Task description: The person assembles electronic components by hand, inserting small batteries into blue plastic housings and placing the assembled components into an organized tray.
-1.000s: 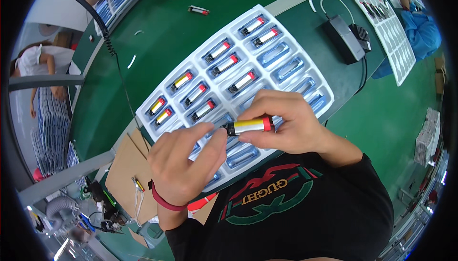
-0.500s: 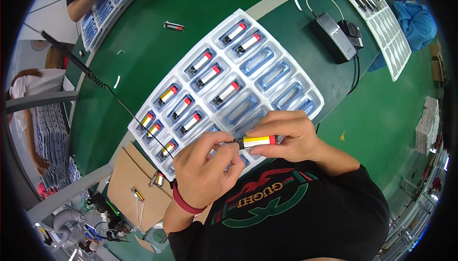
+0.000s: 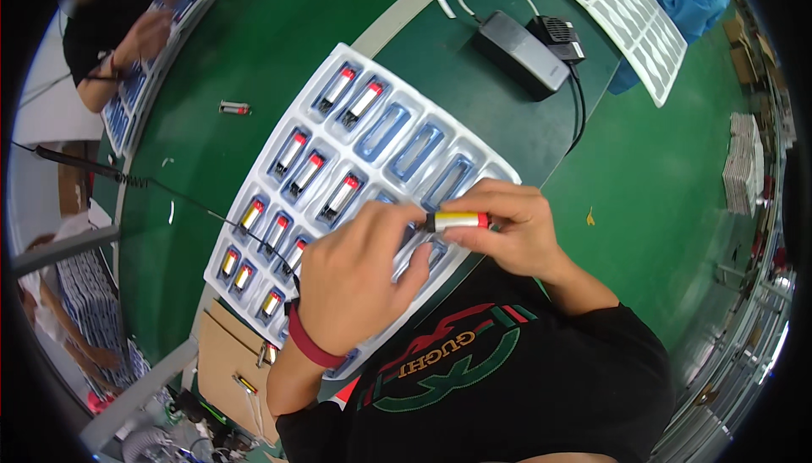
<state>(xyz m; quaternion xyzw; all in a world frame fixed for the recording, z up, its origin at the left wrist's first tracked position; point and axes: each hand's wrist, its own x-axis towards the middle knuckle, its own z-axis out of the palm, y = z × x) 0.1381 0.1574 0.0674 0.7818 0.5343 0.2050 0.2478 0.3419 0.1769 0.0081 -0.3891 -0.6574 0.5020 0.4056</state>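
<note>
My right hand (image 3: 514,228) pinches a small battery cell (image 3: 458,221) between thumb and fingers. The cell has a yellow and white wrap, a red end toward my right palm and a black end facing left. Close to that black end is my left hand (image 3: 359,273), slightly blurred, with its thumb and index finger apart. A red band circles my left wrist. Beneath both hands lies a white plastic tray (image 3: 499,167) with blue-tinted oblong pockets. Similar red-ended cells (image 3: 341,197) fill several pockets on its left and far side; other visible pockets hold none. My hands hide the tray's near part.
A thin black cord (image 3: 211,212) crosses the tray toward my left wrist. A grey-black power adapter (image 3: 520,53) stands beyond the tray. One loose cell (image 3: 234,108) lies on the green table (image 3: 296,19). Co-workers sit at trays far left and far right.
My left thumb has spread away from the index finger, off the cell's black end. The cell stays in my right hand. The whole view has shifted, with the tray appearing farther left.
</note>
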